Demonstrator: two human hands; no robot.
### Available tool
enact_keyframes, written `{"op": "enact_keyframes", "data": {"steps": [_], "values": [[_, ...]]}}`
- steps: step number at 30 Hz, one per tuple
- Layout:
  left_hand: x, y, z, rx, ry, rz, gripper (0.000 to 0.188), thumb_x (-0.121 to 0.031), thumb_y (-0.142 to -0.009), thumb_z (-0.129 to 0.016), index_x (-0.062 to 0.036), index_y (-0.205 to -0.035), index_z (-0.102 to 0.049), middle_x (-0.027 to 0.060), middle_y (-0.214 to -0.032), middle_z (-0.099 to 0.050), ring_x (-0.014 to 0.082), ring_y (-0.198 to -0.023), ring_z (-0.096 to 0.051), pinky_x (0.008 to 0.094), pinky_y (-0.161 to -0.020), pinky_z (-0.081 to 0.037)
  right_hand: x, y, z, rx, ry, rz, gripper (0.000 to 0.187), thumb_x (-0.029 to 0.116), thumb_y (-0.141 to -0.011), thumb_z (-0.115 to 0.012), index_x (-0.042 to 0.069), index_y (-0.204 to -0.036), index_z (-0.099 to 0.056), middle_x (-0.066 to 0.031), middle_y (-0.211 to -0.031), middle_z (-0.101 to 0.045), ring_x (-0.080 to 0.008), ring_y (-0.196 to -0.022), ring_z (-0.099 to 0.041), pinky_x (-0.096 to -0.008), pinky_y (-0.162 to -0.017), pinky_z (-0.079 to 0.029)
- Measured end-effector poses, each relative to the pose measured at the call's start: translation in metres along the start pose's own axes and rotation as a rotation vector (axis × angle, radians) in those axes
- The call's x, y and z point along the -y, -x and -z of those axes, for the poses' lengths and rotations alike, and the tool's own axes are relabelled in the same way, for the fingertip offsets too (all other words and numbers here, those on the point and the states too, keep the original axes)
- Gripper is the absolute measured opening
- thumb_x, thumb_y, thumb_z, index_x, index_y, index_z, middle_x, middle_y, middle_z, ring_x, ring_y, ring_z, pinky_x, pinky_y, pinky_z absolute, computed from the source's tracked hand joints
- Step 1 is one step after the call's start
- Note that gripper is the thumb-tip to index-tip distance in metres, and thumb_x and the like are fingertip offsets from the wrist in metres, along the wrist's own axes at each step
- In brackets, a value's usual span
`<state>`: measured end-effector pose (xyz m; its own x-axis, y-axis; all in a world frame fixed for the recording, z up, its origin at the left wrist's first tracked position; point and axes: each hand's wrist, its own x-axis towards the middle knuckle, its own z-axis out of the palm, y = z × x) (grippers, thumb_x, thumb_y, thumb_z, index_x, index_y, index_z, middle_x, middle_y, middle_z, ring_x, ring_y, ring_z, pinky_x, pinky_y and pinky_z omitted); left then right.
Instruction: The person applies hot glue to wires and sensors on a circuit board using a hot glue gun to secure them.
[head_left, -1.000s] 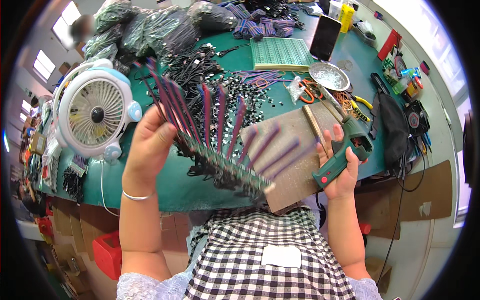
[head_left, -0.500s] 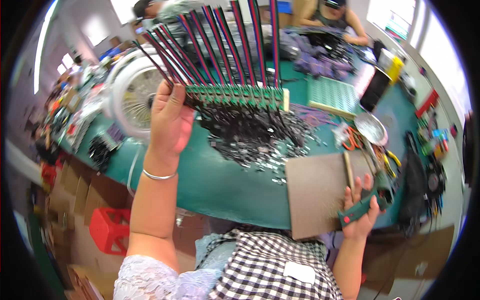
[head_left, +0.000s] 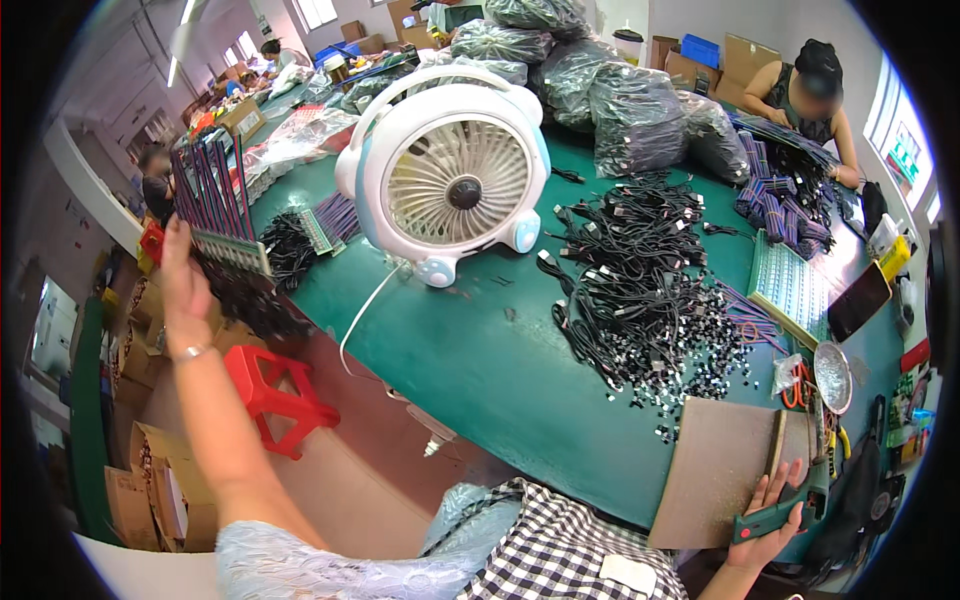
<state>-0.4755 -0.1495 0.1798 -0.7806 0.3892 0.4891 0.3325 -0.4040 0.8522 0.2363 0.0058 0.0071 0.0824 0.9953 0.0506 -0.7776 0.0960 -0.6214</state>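
At the far left my left hand (head_left: 188,290) is closed on the end of a circuit-board strip (head_left: 232,250). Flat multicoloured wires (head_left: 215,185) stand up from the strip, and black cables (head_left: 258,305) hang below it. The strip is held out past the table's left edge. At the lower right my right hand (head_left: 768,535) holds a dark green tool with a red button (head_left: 770,518), its thumb across the handle and its other fingers fairly straight. That hand rests over a brown board (head_left: 700,470). The tool's far end is hard to make out.
A white fan (head_left: 450,180) stands mid-table. Right of it lie heaped black cables (head_left: 640,270). A green-and-white panel (head_left: 785,285), a phone (head_left: 860,302), orange scissors (head_left: 795,385) and a metal dish (head_left: 832,377) sit at the right. A red stool (head_left: 275,395) stands below. Another person (head_left: 815,110) sits across.
My left hand has carried the strip with its wires and cables from above the table's middle to the far left. The view has swung left. My right hand keeps the green tool by the board.
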Motion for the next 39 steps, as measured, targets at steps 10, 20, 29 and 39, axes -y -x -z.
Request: {"op": "enact_keyframes", "data": {"steps": [10, 20, 29, 39], "values": [[0.161, -0.072, -0.044, -0.192, -1.556, -0.054, 0.060, -0.040, -0.080, -0.063, -0.0240, -0.134, -0.040, 0.0068, -0.135, -0.045, 0.0309, -0.125, -0.041, 0.0571, -0.096, -0.030, -0.015, -0.001, -0.037, -0.279, 0.123, 0.084, 0.054, 0.025, -0.098, -0.033, 0.005, -0.145, -0.016, -0.0043, -0.150, -0.025, -0.0214, -0.136, -0.030, -0.0336, -0.109, -0.031], [0.196, -0.024, -0.025, 0.605, -1.820, -0.177, 0.041, -0.037, -0.083, -0.060, -0.0263, -0.123, -0.057, 0.0054, -0.128, -0.055, 0.0314, -0.124, -0.043, 0.0438, -0.095, -0.041, -0.002, 0.006, -0.013, -0.172, 0.171, 0.027, 0.053, 0.024, -0.096, -0.037, 0.007, -0.144, -0.021, -0.0035, -0.148, -0.031, -0.0206, -0.131, -0.038, -0.0383, -0.105, -0.037], [0.239, -0.063, 0.040, 0.179, -1.568, -0.348, 0.043, -0.012, -0.084, -0.057, -0.0053, -0.126, -0.051, 0.0180, -0.136, -0.044, 0.0346, -0.125, -0.040, 0.0426, -0.104, -0.030, 0.000, -0.003, -0.021, -0.292, -0.094, 0.027, 0.041, 0.033, -0.089, -0.052, 0.010, -0.122, -0.047, -0.0056, -0.133, -0.047, -0.0261, -0.109, -0.056, -0.0448, -0.091, -0.048], [0.088, 0.108, -0.211, 0.433, -0.633, -0.632, 0.026, 0.002, -0.090, -0.047, 0.0018, -0.114, -0.054, 0.0127, -0.122, -0.050, 0.0248, -0.114, -0.047, 0.0345, -0.097, -0.037, 0.090, -0.009, 0.007, -0.382, 0.097, 0.123, 0.044, 0.047, -0.088, -0.055, 0.013, -0.116, -0.054, -0.0052, -0.089, -0.059, -0.0176, -0.062, -0.057, -0.0346, -0.057, -0.048]]}}
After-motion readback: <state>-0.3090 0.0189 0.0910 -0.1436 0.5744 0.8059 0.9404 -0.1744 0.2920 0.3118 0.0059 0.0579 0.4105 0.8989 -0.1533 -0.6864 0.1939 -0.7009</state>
